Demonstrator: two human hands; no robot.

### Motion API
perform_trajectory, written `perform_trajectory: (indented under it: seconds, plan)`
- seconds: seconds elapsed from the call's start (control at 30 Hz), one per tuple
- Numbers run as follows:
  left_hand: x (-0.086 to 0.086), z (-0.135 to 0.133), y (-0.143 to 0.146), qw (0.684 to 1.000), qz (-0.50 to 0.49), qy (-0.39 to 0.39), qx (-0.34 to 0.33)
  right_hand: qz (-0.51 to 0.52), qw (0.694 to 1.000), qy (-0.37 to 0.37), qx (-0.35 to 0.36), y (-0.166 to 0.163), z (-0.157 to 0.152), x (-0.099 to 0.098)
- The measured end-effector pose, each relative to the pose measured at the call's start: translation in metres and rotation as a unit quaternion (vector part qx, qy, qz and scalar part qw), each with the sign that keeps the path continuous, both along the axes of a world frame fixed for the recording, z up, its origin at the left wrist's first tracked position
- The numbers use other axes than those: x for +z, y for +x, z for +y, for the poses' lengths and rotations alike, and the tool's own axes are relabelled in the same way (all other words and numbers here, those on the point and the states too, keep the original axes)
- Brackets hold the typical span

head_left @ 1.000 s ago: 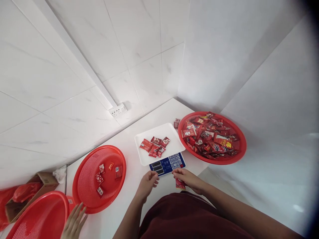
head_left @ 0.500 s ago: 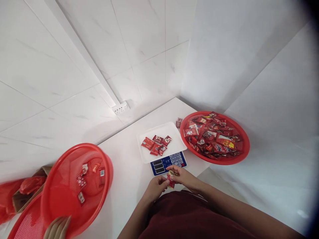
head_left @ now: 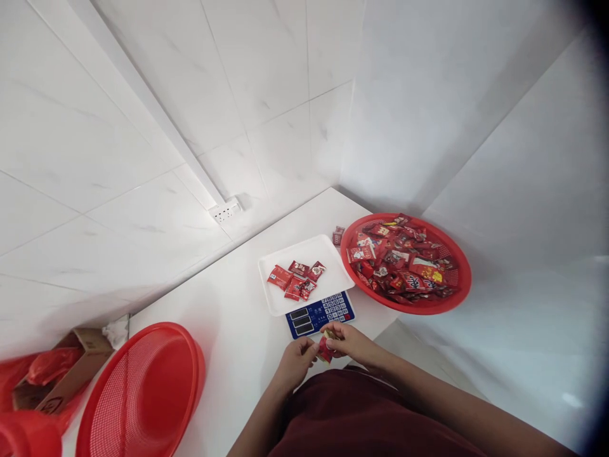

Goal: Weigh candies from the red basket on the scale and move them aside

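Observation:
Both my hands meet just in front of a blue-faced scale (head_left: 320,312). My left hand (head_left: 295,362) and my right hand (head_left: 351,339) pinch a small red candy packet (head_left: 325,349) between their fingertips. The scale's white tray (head_left: 333,254) holds several red packets (head_left: 295,279). To the right, a round red basket (head_left: 459,282) is heaped with many red wrapped candies (head_left: 404,260). One loose packet (head_left: 337,236) lies between the tray and that basket.
At lower left an empty red mesh basket (head_left: 137,397) sits on the white counter (head_left: 238,317). A cardboard box (head_left: 71,368) with red bags stands at the far left edge. A wall socket (head_left: 226,209) is on the tiled wall behind.
Another person's hand lifted away the left basket holding a few packets, and an empty red basket now shows there. My hands came together on the packet.

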State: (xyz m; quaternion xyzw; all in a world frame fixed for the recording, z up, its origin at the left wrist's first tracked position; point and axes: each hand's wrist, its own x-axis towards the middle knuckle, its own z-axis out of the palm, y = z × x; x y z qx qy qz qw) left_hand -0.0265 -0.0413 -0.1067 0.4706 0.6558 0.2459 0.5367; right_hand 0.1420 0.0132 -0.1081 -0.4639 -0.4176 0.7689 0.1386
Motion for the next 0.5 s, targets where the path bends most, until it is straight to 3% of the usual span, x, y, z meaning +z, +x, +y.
perform_trajectory:
  seconds: [0.13, 0.23, 0.5]
  plan:
    - [0.001, 0.027, -0.013, 0.987, 0.128, 0.095, 0.02, -0.041, 0.999, 0.002, -0.032, 0.004, 0.004, 0.0]
    - [0.001, 0.054, -0.02, 0.97, 0.195, 0.142, -0.008, -0.053, 0.998, 0.007, -0.041, 0.008, 0.006, 0.0]
    - [-0.01, 0.097, -0.015, 0.951, 0.276, 0.122, -0.065, -0.06, 0.997, 0.02, -0.049, 0.021, 0.001, -0.01]
